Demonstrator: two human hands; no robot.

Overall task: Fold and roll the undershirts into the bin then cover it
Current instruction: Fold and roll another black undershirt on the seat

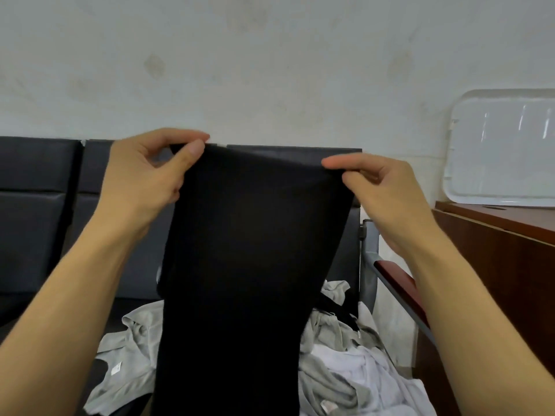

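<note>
The two bare forearms come up from the bottom corners, nearest the lens, and lead to the hands at the centre of the view. The left hand [150, 172] pinches the top left corner of a long black knit undershirt [249, 265] between thumb and curled forefinger; the right hand [381, 187] pinches the top right corner the same way, so both are closed on cloth. The top edge sags a little between them, and the black undershirt hangs as a narrow panel toward six o'clock, where its hem leaves the view.

Behind that panel, from seven to five o'clock, lies a loose heap of grey and white cotton undershirts [339, 364] on the seat of a dark padded bench [36, 211]. At three o'clock a clear plastic bin lid [498, 151] leans against the wall on a reddish-brown wooden cabinet [495, 253]. The bin itself is not in view.

This looks like the folding step, early in the task, since the heap is unsorted. To do it well, I would draw the corners apart until the top edge is taut and level, let the cloth hang free of twists, then lay it flat before rolling. The knit is limp and will likely slump if one pinch slackens.
</note>
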